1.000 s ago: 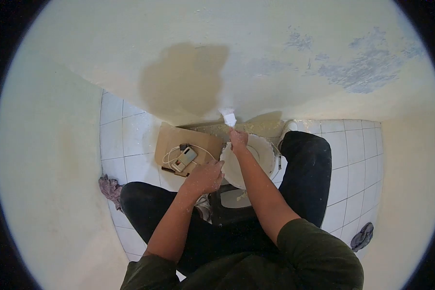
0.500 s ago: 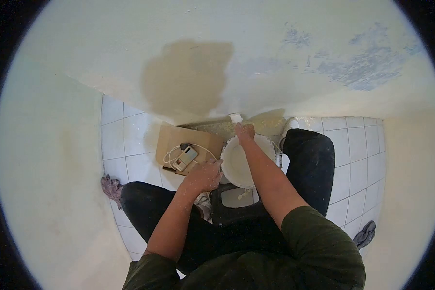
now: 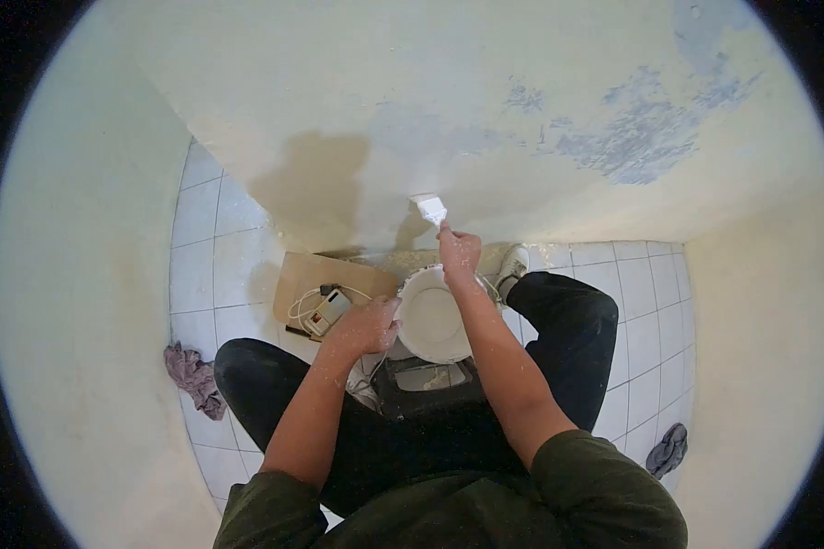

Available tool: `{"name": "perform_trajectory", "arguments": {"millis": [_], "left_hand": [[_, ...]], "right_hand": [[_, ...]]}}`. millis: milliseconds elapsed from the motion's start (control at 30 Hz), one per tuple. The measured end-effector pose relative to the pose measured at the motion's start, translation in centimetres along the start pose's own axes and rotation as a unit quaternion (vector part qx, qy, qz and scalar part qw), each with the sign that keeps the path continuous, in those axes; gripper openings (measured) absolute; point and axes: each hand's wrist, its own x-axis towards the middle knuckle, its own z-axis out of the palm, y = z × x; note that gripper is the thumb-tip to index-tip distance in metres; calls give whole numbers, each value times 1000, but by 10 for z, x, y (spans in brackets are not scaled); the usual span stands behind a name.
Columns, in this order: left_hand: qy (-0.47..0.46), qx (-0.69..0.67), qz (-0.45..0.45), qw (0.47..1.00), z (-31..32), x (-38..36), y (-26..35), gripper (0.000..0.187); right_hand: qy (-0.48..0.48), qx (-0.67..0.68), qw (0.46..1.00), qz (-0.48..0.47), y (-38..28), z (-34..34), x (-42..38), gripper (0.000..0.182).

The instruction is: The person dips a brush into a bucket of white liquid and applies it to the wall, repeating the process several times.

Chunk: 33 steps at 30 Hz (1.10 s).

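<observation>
My right hand (image 3: 460, 254) is closed around the handle of a white-coated paintbrush (image 3: 429, 209). The brush's wide end is at the lower part of the wall (image 3: 485, 197), and a shadow falls beside it. Below the right forearm stands a round white bucket (image 3: 433, 355) with pale, paint-like liquid inside and smears on its rim. At the bucket's left side, my left hand (image 3: 372, 327) is closed on the rim, its fingertips partly hidden. White specks dot both hands and forearms.
Left of the bucket, a cardboard box (image 3: 325, 267) carries a pale device (image 3: 328, 313) with a coiled white cable. A dark stool (image 3: 403, 398) is between my knees. Crumpled cloths lie on the tiles, one at left (image 3: 195, 378) and one at right (image 3: 667, 450). Bluish patches (image 3: 632, 133) mark the wall.
My right hand has raised the paintbrush from just above the bucket's far rim to the wall. My left hand stays at the bucket's rim. The whole view has shifted a little.
</observation>
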Motion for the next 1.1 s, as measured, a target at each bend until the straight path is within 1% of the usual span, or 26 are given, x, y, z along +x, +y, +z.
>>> {"name": "perform_trajectory", "arguments": {"millis": [33, 133, 300, 433, 467, 533, 633, 733, 833, 933, 1000, 1100], "left_hand": [[4, -1, 4, 1000, -1, 0, 1, 51], [7, -8, 11, 1000, -7, -2, 7, 51], [25, 0, 18, 1000, -3, -1, 6, 51], [15, -2, 5, 1000, -14, -11, 14, 52], [12, -3, 3, 1000, -16, -13, 15, 52], [11, -18, -4, 1000, -12, -11, 10, 53], [12, -11, -7, 1000, -12, -11, 9, 53], [14, 2, -14, 1000, -10, -10, 8, 52], [7, 13, -32, 999, -15, -9, 14, 51], [-10, 18, -44, 999, -20, -7, 17, 49], [-20, 16, -46, 999, -17, -2, 15, 48], [-30, 11, -39, 999, -5, 8, 10, 46]], "right_hand": [[4, 4, 1000, -12, -25, -14, -9, 40], [-12, 66, 998, -6, -94, -51, -29, 40], [-25, 182, 978, -102, -195, -104, -75, 37], [-48, 301, 940, -152, -227, -122, -88, 37], [-32, 292, 941, -165, -225, -117, -83, 37], [0, 273, 943, -192, -211, -97, -65, 39], [50, 202, 945, -251, -145, -53, -17, 39], [11, 184, 972, -143, -82, -26, 3, 31], [-23, 191, 981, -16, -25, -12, 11, 32], [-32, 153, 987, 35, 33, 4, 28, 33], [-26, 138, 989, 50, 70, 18, 44, 33], [-13, 96, 993, 67, 105, 32, 55, 31]]}}
